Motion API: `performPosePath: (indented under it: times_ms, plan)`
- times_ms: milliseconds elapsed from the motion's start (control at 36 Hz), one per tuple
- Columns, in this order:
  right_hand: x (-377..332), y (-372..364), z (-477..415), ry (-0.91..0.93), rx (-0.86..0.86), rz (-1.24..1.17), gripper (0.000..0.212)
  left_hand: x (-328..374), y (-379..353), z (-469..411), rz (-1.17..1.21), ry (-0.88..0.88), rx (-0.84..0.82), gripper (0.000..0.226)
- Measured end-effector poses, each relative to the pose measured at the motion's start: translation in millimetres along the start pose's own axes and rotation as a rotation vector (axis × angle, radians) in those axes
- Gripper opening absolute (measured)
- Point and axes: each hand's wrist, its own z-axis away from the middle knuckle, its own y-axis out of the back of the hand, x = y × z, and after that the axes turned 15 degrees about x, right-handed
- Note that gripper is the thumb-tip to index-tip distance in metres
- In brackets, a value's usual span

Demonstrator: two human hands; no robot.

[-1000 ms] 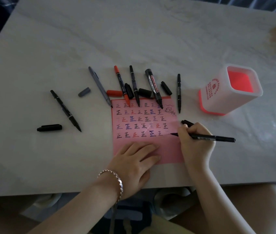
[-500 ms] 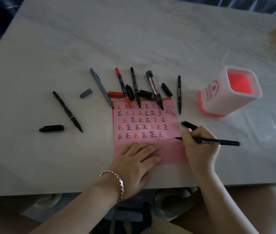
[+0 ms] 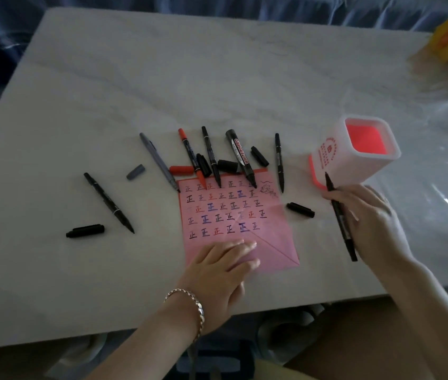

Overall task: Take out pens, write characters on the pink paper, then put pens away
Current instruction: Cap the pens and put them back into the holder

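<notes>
Resting flat and open on pink paper [image 3: 234,215] at lower centre, left hand [image 3: 223,270], right hand [image 3: 365,215] right of paper, grasping black pen [image 3: 340,218].

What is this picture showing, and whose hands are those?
A person wears a camera on their head, so you see what they see, looking down at a table. The left hand presses flat on a pink paper covered in little written characters. The right hand holds a black pen with no cap on. More pens lie along the paper's top edge, with loose caps around, like the black cap beside the paper. The white and pink pen cup stands on the right.
</notes>
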Motion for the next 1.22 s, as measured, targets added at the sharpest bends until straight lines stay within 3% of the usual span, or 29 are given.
performPosePath:
  times_ms: [56,139,222,306,389,500,611,806,917,1083,1222]
  plan:
    - [7.8,-1.1,-1.4,-0.027,-0.145,0.076,0.038,-0.1,0.6,-0.3,-0.007,0.007,-0.004,0.035]
    - [7.1,-3.3,-4.4,-0.235,-0.278,0.062,0.034,1.3,2.2,-0.9,0.002,0.015,-0.006,0.035]
    - [-6.9,-2.8,-12.4,-0.461,-0.223,-0.018,0.031,2.5,4.0,-1.6,-0.004,0.011,0.005,0.034]
    - [-22.6,-3.9,-17.7,-0.357,-0.168,0.069,0.03,4.0,4.8,-2.8,-0.012,0.003,-0.002,0.033]
    - [-23.9,-8.0,-19.4,-0.377,-0.157,0.136,0.027,5.6,7.3,-4.8,-0.048,-0.027,-0.029,0.034]
    - [-11.4,-8.3,-14.8,-0.451,-0.232,0.239,0.032,13.7,16.6,-17.3,-0.127,-0.037,-0.181,0.037]
    - [-2.4,-7.4,-9.2,-0.549,-0.255,0.216,0.03,20.8,16.0,-25.0,-0.221,0.013,-0.419,0.06]
    - [5.0,7.8,-0.9,-0.568,-0.235,0.114,0.022,40.0,21.0,-62.8,-0.327,-0.088,-0.14,0.036]
    - [6.8,22.4,5.9,-0.551,-0.204,0.066,0.02,39.0,0.3,-105.1,-0.17,-0.067,0.13,0.034]
    - [8.4,37.4,19.1,-0.523,-0.158,0.004,0.018,47.2,-31.5,-146.8,-0.259,0.073,-0.072,0.035]
    - [3.2,40.5,23.6,-0.521,-0.128,-0.052,0.016,48.2,-32.1,-146.8,-0.304,0.015,0.02,0.028]
